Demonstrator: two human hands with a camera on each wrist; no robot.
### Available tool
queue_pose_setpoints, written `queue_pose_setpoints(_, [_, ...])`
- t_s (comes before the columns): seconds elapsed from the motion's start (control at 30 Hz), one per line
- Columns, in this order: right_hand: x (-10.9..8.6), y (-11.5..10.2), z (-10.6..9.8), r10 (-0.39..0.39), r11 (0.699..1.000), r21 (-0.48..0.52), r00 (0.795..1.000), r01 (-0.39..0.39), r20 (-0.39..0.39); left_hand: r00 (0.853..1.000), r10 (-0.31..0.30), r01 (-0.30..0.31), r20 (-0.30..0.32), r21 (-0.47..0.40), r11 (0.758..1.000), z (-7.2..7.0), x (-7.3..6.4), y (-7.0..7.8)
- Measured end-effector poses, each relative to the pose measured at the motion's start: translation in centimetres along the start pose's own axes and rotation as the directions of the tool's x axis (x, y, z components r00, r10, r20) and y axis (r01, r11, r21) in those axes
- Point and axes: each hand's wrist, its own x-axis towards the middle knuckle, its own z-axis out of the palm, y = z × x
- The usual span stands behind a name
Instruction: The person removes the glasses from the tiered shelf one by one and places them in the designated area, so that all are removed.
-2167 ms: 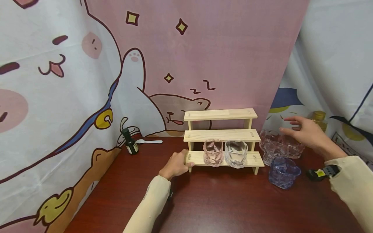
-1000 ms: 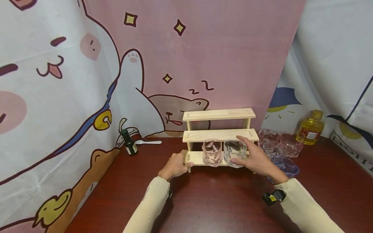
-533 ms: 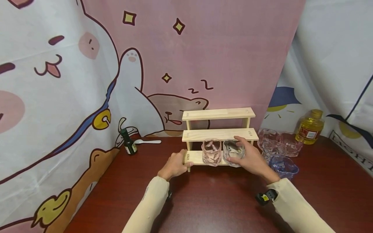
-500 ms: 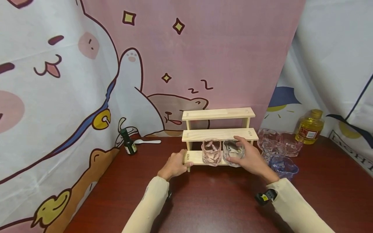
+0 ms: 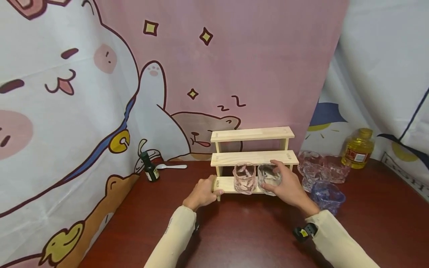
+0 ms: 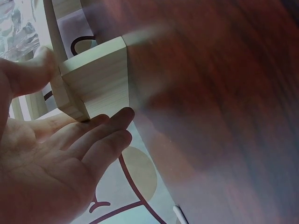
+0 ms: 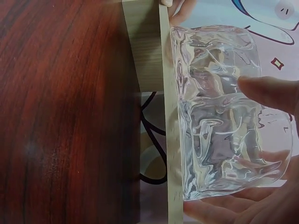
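Observation:
A three-tier wooden display stand [image 5: 252,158] stands on the table. Its lowest step bears a pale pink glass [image 5: 244,179] and, close to its right, a clear faceted glass [image 5: 267,174]. My left hand [image 5: 202,192] grips the left end of that step; in the left wrist view the thumb lies on the board [image 6: 96,58] and the fingers extend past its side. My right hand [image 5: 289,188] holds the clear glass from the right, thumb in front and fingers behind. In the right wrist view the clear glass [image 7: 219,144] stands upright on the board, seemingly touching the pink glass [image 7: 210,60].
Right of the stand are several clear and pinkish glasses [image 5: 315,173] and a blue glass [image 5: 327,197], with a yellow oil bottle [image 5: 358,149] behind. At left lie a small dark green bottle [image 5: 149,167] and a white spoon [image 5: 172,166]. Printed cloth [image 5: 261,67] hangs behind.
My right hand has come from above the glasses at right to the clear glass and taken hold of it. That glass has shifted slightly left toward the pink one. My left hand stays put.

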Motion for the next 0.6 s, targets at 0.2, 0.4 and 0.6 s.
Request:
queue_pose_setpoints(0.2, [-0.1,-0.1,-0.2,0.018,1.000,0.005,1.000,-0.018,0.003,1.000,0.001,-0.001,-0.001,0.020,1.000,0.1,0.1,-0.1])
queue_pose_setpoints(0.4, [-0.2,-0.4,-0.6,0.028,1.000,0.011,1.000,-0.028,0.007,1.000,0.003,-0.003,-0.006,0.021,1.000,-0.1,0.2,-0.2])
queue_pose_setpoints(0.6, [-0.4,-0.9,-1.7,0.047,0.999,0.018,0.998,-0.048,0.030,1.000,-0.012,0.011,0.009,0.004,1.000,0.1,0.1,-0.1])
